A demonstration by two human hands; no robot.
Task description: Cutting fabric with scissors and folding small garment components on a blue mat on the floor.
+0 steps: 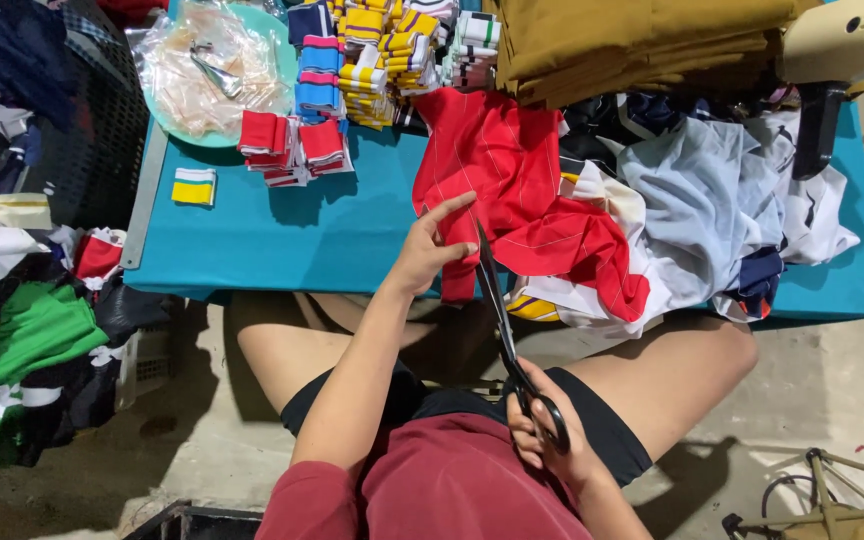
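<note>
A teal tabletop [332,230] fills the upper middle of the frame, with a bare concrete floor [802,390] below it. At the upper right of the tabletop lies a heap of pale grey, white and navy garments [712,200], and behind it, at the top edge, a folded stack of mustard-brown cloth [632,45]. A pile of green, black and white clothing [27,350] sits at the lower left, off the tabletop. In the centre, a red garment with thin pale stripes [522,190] spreads from the top middle down to the tabletop's near edge, partly over the pale heap.

Along the top centre stand stacks of striped knit cuffs [382,50] in blue, yellow and white, with red ones [292,145] just below them and a single yellow and white piece [193,186] lying apart to the left. A round turquoise tray [287,40] at the upper left carries a crumpled clear plastic bag.

The left hand [427,250] rests on the lower left edge of the red garment, fingers spread and index finger stretched out, pressing rather than gripping. The right hand [542,430], low in the frame above the person's lap, is closed through the handles of long black scissors [502,320], whose blades point up to the red garment's edge beside the left hand.
</note>
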